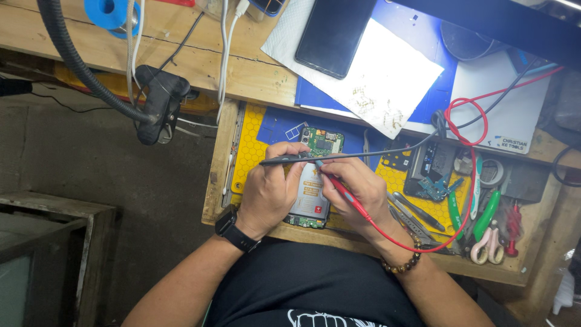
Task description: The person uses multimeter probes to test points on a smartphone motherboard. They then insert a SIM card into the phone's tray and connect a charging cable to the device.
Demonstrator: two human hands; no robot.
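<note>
**Probing an opened phone with two test leads**

Gripping a black probe, the left hand has its fingers curled shut around the shaft and holds it nearly level across the upper part of an opened phone. The same hand also rests on the phone's left edge. A dark watch sits on that wrist.

The right hand is closed on a red probe, pinched like a pen, its tip slanting up and left toward the green board at the top of the phone. Whether either tip touches the board is too fine to tell. A bead bracelet circles the right wrist. The two hands lie close together, one on each side of the phone, not touching.

The phone lies back-up on a yellow and blue mat in a wooden tray that juts out from the bench.

A red lead loops from the red probe out to the right and up over the bench; a black lead runs right from the black probe.

To the right on the mat lie tweezers, a small circuit board, green-handled tools and pink-handled scissors.

On the bench above sit another phone, screen dark, on white paper, a blue tape roll and a black clamp with a flexible arm.
</note>
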